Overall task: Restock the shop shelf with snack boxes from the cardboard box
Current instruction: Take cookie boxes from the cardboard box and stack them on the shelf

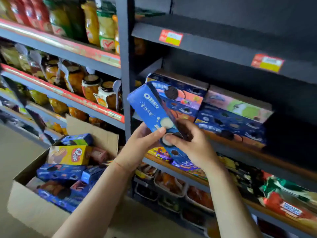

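Here both hands (171, 143) grip box (151, 107).

Glass jars (89, 88) w/ spoons, bottled drinks (96, 23), price tags (170, 37), snack trays (169, 184)

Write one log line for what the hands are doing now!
left hand: holds blue Oreo box | right hand: holds same | cardboard box: part full
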